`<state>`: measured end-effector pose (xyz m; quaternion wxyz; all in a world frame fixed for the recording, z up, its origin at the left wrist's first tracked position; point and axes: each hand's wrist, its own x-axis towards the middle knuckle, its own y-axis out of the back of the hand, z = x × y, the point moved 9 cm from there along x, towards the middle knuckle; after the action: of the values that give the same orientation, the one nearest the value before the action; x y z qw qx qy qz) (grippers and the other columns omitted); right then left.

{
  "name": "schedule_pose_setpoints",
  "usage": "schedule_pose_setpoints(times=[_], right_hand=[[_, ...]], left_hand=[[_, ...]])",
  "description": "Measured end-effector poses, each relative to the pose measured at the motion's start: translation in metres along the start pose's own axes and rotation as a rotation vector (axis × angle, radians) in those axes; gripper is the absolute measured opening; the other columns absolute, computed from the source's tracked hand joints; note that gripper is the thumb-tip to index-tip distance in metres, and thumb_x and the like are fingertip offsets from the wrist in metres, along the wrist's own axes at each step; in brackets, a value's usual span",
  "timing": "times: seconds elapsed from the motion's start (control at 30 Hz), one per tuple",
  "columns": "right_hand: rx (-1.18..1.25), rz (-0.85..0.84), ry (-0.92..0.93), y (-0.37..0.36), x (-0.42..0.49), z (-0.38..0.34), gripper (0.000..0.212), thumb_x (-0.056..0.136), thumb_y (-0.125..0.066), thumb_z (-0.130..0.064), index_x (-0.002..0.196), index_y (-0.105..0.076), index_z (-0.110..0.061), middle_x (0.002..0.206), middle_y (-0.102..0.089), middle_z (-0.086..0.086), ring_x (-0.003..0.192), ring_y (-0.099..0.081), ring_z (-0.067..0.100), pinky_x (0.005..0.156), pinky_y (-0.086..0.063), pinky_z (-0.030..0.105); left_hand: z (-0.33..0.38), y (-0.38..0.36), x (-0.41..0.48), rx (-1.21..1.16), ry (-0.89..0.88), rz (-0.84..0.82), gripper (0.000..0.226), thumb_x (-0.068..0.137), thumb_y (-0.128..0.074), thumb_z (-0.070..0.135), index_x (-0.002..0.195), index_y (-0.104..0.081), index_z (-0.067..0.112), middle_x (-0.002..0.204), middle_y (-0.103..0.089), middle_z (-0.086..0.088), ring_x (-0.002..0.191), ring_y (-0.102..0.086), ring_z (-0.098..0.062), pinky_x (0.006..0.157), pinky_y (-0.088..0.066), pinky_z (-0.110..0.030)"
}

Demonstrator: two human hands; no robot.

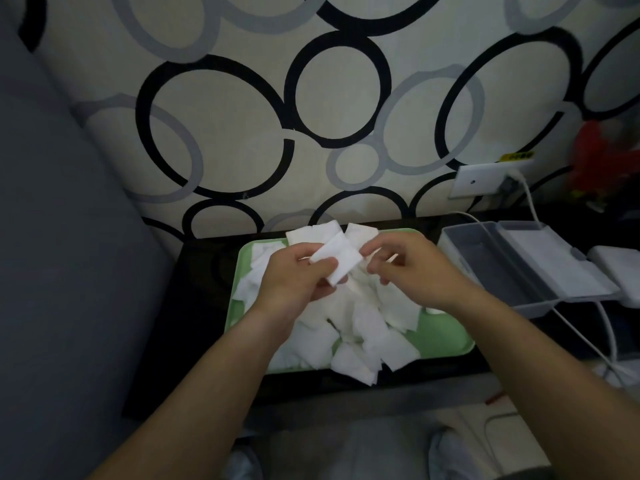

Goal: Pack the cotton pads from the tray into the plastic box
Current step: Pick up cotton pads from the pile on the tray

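A green tray [446,336] on a dark table holds a loose heap of several white square cotton pads [367,327]. Above the heap my left hand [294,278] grips a small stack of cotton pads [337,256], thumb on top. My right hand [405,268] hovers just right of that stack with fingers loosely curled; its fingertips are close to the pads, and I cannot tell whether they touch. The clear plastic box [491,268] stands open to the right of the tray, its lid [550,258] folded out flat beside it. I see nothing inside the box.
A patterned wall with a socket plate [478,181] rises right behind the table. White cables [585,337] and a white adapter [620,271] lie right of the box. A grey sofa [62,254] fills the left side. A red object [599,161] is at far right.
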<state>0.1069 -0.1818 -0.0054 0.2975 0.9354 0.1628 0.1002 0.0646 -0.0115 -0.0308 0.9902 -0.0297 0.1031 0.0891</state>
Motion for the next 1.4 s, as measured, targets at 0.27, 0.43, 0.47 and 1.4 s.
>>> schedule_pose_setpoints(times=[0.27, 0.43, 0.47, 1.4], right_hand=[[-0.259, -0.279, 0.124, -0.039, -0.027, 0.011, 0.041, 0.088, -0.068, -0.011, 0.118, -0.065, -0.039, 0.116, -0.053, -0.008, 0.096, -0.056, 0.005, 0.084, -0.046, 0.012], [-0.26, -0.255, 0.141, -0.045, -0.021, 0.013, 0.017, 0.089, -0.07, -0.024, 0.102, -0.073, -0.036, 0.11, -0.054, -0.005, 0.098, -0.055, 0.009, 0.091, -0.047, 0.024], [-0.23, -0.217, 0.139, -0.042, -0.017, 0.013, 0.013, 0.089, -0.07, -0.027, 0.098, -0.073, -0.035, 0.107, -0.056, -0.006, 0.096, -0.056, 0.009, 0.089, -0.048, 0.025], [0.969, 0.188, -0.382, -0.035, -0.002, 0.008, 0.014, 0.089, -0.07, -0.008, 0.099, -0.062, -0.01, 0.103, -0.072, 0.017, 0.096, -0.072, 0.03, 0.073, -0.06, 0.032]], left_hand=[[-0.006, -0.005, -0.008, 0.03, 0.009, -0.018, 0.019, 0.092, -0.063, 0.005, 0.11, -0.068, 0.009, 0.096, -0.076, -0.011, 0.08, -0.075, -0.019, 0.065, -0.059, -0.024], [-0.004, -0.007, -0.009, 0.016, 0.003, -0.003, 0.018, 0.092, -0.063, 0.004, 0.11, -0.067, 0.009, 0.095, -0.076, -0.013, 0.074, -0.075, -0.018, 0.063, -0.059, -0.024], [-0.003, -0.006, -0.008, 0.012, 0.002, 0.005, 0.018, 0.092, -0.062, 0.004, 0.109, -0.067, 0.009, 0.095, -0.076, -0.012, 0.073, -0.075, -0.017, 0.063, -0.059, -0.024], [-0.006, -0.02, -0.002, -0.286, -0.01, 0.0, 0.026, 0.095, -0.054, 0.0, 0.114, -0.07, 0.01, 0.104, -0.076, -0.007, 0.098, -0.073, -0.019, 0.08, -0.059, -0.026]])
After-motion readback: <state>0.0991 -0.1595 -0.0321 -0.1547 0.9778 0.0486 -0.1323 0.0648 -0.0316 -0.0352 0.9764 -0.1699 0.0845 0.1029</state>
